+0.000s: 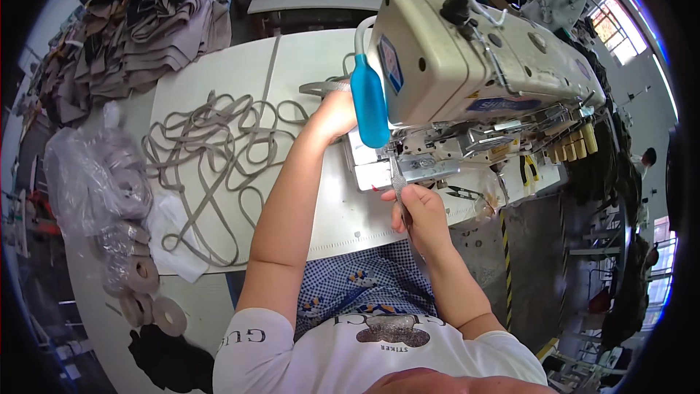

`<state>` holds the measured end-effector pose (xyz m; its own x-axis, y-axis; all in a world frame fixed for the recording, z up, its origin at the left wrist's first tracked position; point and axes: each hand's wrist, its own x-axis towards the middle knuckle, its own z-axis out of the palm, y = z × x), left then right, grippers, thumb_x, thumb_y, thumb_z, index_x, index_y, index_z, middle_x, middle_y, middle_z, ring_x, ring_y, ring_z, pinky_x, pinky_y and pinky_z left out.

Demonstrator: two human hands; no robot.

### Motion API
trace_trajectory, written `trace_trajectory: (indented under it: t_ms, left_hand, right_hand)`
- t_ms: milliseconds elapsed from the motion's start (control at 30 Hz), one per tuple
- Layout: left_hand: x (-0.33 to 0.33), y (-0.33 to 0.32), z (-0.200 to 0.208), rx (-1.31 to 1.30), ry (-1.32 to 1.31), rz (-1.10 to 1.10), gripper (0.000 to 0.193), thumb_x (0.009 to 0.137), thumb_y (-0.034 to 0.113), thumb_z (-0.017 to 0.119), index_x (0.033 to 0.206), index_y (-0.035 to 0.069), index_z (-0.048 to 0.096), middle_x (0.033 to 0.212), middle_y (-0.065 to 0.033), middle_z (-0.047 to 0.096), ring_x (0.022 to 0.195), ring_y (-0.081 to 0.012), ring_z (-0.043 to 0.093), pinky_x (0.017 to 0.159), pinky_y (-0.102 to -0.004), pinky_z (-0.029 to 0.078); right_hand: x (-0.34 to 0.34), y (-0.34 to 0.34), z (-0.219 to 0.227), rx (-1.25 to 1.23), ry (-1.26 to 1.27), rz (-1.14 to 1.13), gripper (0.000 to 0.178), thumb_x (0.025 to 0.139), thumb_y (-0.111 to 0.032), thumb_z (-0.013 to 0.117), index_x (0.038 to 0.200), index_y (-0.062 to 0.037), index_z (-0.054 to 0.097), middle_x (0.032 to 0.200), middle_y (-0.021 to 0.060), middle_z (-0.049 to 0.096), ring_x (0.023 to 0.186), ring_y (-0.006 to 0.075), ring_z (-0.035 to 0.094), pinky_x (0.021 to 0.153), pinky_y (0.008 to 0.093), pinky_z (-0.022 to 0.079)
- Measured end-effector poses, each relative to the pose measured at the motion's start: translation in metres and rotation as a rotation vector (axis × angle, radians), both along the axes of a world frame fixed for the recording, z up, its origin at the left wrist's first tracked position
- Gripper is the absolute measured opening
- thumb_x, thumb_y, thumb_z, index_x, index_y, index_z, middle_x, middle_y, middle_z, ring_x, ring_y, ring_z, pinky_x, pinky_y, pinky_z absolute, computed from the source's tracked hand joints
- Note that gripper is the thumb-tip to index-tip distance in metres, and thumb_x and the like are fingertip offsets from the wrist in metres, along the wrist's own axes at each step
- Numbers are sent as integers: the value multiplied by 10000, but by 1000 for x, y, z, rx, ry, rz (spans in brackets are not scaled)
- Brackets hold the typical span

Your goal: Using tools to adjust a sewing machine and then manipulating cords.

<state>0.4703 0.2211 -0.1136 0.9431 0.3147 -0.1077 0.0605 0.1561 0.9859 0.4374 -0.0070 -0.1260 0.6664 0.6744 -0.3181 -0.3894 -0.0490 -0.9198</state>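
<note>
My right hand [424,217] is closed at the table's front edge, pinching a narrow grey strip [398,179] between thumb and fingers. That strip runs up to the needle area of a cream sewing machine [437,66] and trails down toward my lap. My left hand [337,114] reaches to the far left side of the machine, beside a curled piece of grey tape [315,88]. A blue lamp head [370,106] on a bent white neck covers its fingers. To the left of my left forearm, a long grey tape [235,147] lies in loose tangled loops on the white table.
At the far left rises a heap of grey cloth pieces [171,25]. Clear plastic bags [84,175] and tape rolls [138,273] sit at the left, with black cloth [171,357] below. Tweezers [464,193] and yellow-handled snips [529,169] lie right of the machine.
</note>
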Motion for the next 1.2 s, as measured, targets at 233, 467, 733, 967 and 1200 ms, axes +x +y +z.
trace_trajectory:
  t_ms: [233, 467, 733, 967, 1200]
  left_hand:
    - [5, 0, 1, -34, 52, 34, 188, 779, 155, 602, 851, -12, 649, 800, -85, 648, 702, -123, 600, 655, -284, 483]
    - [1, -4, 8, -62, 20, -14, 197, 803, 155, 588, 893, -12, 640, 830, -87, 648, 717, -125, 607, 665, -273, 487]
    - [-3, 0, 16, -64, -112, -185, 215, 855, 156, 551, 1008, 9, 582, 929, -77, 637, 794, -118, 610, 754, -256, 482]
    - [1, 2, 11, -87, -142, -228, 183, 843, 127, 575, 984, 11, 579, 890, -60, 638, 789, -107, 608, 732, -237, 480]
    - [5, 2, 5, -83, -146, -236, 204, 825, 110, 593, 994, -4, 584, 848, -55, 642, 763, -93, 600, 690, -218, 471]
  right_hand:
    - [-12, 8, -5, 26, -92, -107, 295, 936, -224, 417, 945, 23, 578, 565, 43, 539, 447, 59, 421, 444, 171, 326]
    - [-12, 9, -1, 10, -120, -96, 288, 936, -222, 419, 943, 19, 577, 544, 29, 512, 434, 49, 363, 432, 170, 287]
    - [-15, 12, -7, 25, -180, -143, 289, 936, -234, 426, 933, 14, 575, 538, 30, 502, 441, 51, 356, 439, 171, 277]
    - [-17, 14, -10, 50, -206, -164, 284, 935, -233, 430, 924, 12, 573, 536, 35, 499, 445, 60, 363, 442, 176, 280]
    - [-20, 15, -10, 71, -212, -169, 272, 938, -221, 426, 922, 7, 573, 535, 38, 499, 444, 68, 368, 444, 183, 290]
